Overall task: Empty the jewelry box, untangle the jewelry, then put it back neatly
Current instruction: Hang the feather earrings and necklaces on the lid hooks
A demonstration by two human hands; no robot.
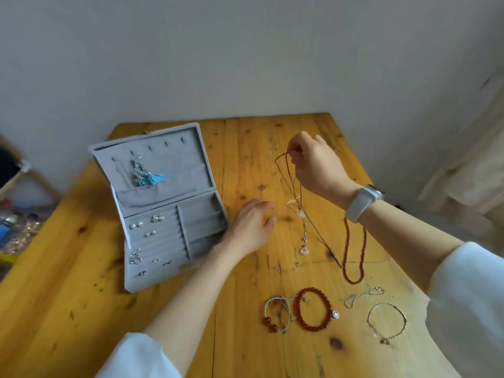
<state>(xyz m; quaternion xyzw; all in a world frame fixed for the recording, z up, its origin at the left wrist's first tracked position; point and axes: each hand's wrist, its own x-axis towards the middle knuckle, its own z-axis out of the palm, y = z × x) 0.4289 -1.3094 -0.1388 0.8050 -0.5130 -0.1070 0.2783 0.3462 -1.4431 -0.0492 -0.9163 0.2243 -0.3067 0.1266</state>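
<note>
jewelry box (163, 208), four bracelets (313, 309)

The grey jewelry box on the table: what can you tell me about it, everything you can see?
The jewelry box is grey, velvety-looking, and stands open on the wooden table. Its raised lid has a row of hooks and a pocket, with a turquoise tassel earring hanging there. The base has ring rolls holding small earrings and open compartments that look empty. The left hand is beside its right edge.

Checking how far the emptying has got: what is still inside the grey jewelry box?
Small earrings in the jewelry box base slots; a blue tassel piece in the lid pocket, partly hidden.
</note>
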